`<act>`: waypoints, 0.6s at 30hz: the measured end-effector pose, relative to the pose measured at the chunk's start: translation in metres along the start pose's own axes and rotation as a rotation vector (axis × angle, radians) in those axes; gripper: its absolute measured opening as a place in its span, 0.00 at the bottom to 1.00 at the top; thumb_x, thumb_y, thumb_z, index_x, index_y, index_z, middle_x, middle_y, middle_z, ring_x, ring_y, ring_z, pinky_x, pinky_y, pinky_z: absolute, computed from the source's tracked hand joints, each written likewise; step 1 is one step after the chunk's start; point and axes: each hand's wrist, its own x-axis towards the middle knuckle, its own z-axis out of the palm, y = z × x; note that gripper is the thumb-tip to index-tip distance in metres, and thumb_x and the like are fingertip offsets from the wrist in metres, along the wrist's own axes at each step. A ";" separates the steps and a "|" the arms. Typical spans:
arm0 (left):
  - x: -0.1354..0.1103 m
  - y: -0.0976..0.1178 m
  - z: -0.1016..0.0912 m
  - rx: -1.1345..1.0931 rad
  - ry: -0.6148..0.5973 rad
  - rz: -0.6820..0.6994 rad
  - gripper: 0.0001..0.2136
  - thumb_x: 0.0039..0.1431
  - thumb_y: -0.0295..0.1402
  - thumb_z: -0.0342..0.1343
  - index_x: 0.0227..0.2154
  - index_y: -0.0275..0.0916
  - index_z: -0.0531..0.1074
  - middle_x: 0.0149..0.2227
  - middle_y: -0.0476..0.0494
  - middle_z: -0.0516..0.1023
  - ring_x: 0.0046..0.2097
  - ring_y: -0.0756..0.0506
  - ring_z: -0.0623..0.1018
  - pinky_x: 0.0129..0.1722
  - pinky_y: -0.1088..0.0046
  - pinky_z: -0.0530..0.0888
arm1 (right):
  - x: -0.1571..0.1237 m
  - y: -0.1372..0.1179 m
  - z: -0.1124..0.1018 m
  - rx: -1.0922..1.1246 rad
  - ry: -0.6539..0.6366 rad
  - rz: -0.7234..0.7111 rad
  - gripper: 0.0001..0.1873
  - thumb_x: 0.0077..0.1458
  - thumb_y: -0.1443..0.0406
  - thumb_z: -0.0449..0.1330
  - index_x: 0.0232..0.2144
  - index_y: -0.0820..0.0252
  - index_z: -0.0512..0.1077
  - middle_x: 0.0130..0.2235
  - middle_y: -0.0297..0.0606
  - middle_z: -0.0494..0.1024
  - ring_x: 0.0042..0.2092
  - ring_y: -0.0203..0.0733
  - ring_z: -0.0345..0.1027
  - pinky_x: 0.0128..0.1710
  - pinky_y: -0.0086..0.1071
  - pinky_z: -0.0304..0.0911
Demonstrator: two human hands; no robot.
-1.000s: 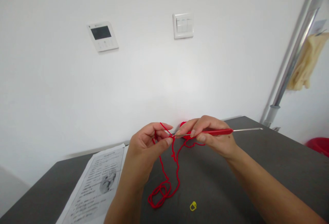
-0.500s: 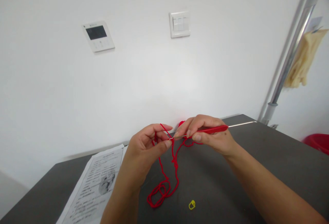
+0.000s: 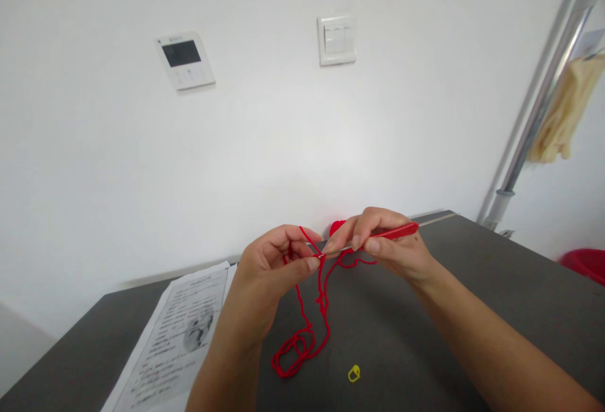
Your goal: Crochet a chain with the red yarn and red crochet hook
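My left hand [image 3: 276,264] pinches red yarn [image 3: 325,317] between thumb and finger, with a strand running over the raised index finger. In my right hand [image 3: 390,239] is a crochet hook with a red handle [image 3: 401,232], held like a pen and pointing left. Its metal tip meets the yarn right at my left thumb. From there the yarn hangs down to a loose coil on the dark table. Behind my right fingers a red ball of yarn [image 3: 336,226] shows in part. A yellow stitch marker [image 3: 354,373] lies on the table below the hands.
Printed sheets [image 3: 174,330] lie on the dark table [image 3: 401,349], partly under my left forearm. The white wall behind carries a panel with a screen [image 3: 185,60] and a light switch [image 3: 336,40]. At right are a metal pole [image 3: 543,97], a hanging yellowish cloth [image 3: 570,109] and a red basin [image 3: 583,264].
The view has shifted slightly. Both hands keep their hold, and the hook tip stays at the yarn by my left thumb, with only a small shift of the fingers.
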 end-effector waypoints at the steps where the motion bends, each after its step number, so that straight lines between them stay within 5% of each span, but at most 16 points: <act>1: 0.000 0.000 0.000 0.025 0.001 0.000 0.08 0.44 0.26 0.67 0.30 0.39 0.82 0.24 0.50 0.76 0.28 0.52 0.72 0.30 0.79 0.67 | 0.000 -0.002 -0.001 -0.031 -0.007 0.005 0.02 0.62 0.66 0.64 0.37 0.58 0.78 0.43 0.40 0.85 0.46 0.42 0.80 0.47 0.37 0.74; 12: -0.007 0.002 0.013 0.255 0.143 0.056 0.07 0.47 0.28 0.64 0.32 0.40 0.80 0.25 0.50 0.76 0.30 0.48 0.73 0.32 0.73 0.69 | 0.002 -0.027 -0.002 -0.496 -0.112 -0.015 0.05 0.64 0.66 0.61 0.35 0.60 0.75 0.43 0.46 0.85 0.45 0.43 0.80 0.44 0.36 0.74; 18: -0.011 0.001 0.018 0.630 0.278 0.250 0.08 0.52 0.27 0.60 0.35 0.43 0.79 0.29 0.50 0.78 0.33 0.46 0.75 0.37 0.69 0.69 | 0.003 -0.032 0.004 -0.800 -0.177 -0.063 0.05 0.64 0.68 0.58 0.35 0.59 0.73 0.43 0.44 0.84 0.46 0.43 0.79 0.45 0.35 0.73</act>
